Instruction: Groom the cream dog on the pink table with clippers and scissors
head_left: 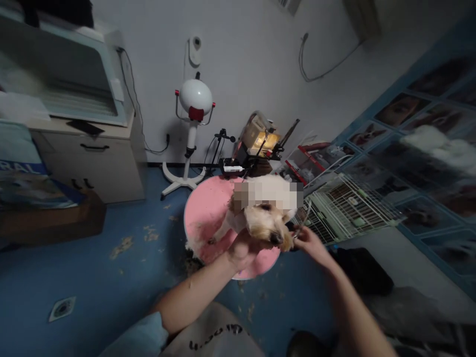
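Note:
A cream-coloured curly dog (260,218) is on a round pink table (203,203), its head turned toward the camera and part of it pixelated. My left hand (245,249) is closed under the dog's chin, its fingers partly hidden by the fur. On the right of the muzzle, my right hand (305,243) grips a pair of scissors (308,213), whose curved metal blades point upward beside the dog's head. Bits of cut hair lie on the table's left edge.
A white stand dryer (196,96) stands behind the table, with a tool trolley (260,141) to its right. A wire cage (349,208) is on the right. The cabinet (89,163) stands at left. Hair clumps are scattered over the blue floor (137,277).

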### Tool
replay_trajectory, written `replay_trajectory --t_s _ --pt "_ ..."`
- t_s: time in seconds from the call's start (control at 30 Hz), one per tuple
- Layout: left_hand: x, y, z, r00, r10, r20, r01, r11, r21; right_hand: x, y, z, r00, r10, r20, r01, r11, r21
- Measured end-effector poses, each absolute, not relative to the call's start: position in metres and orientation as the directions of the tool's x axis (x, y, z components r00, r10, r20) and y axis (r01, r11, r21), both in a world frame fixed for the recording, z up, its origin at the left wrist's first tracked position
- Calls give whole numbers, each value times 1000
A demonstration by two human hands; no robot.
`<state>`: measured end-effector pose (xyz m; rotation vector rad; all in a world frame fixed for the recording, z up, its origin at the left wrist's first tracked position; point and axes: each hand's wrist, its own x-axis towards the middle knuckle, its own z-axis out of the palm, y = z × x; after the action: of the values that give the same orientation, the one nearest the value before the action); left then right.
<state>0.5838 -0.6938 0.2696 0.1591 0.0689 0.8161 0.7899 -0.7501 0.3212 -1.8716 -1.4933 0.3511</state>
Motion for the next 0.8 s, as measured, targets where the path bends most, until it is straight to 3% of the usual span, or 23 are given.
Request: replay_trajectory --t_s 0.07,0.13,0.2,0.3,0.47,0.63,0.8 --pt "583 -697 273 674 737 44 -729 654 201 799 -758 372 128 982 139 863 -41 -504" --pt "580 -699 278 672 732 109 -733 637 239 791 -766 414 -43 998 54 978 53 -200" --pt "578 -700 282 674 720 168 -736 630 248 772 -772 442 -192 980 -44 981 192 4" --pt "578 -700 283 686 711 152 -725 653 217 746 -777 460 -301 939 -164 927 329 183" --pt "584 -700 278 694 716 73 -714 673 193 727 -772 473 -323 946 -38 780 288 555" --pt "592 -700 274 686 721 99 -727 673 139 699 -762 489 -352 929 -113 523 296 799" --pt "595 -701 269 664 732 150 -747 652 131 677 -757 502 -339 916 -215 371 341 864"
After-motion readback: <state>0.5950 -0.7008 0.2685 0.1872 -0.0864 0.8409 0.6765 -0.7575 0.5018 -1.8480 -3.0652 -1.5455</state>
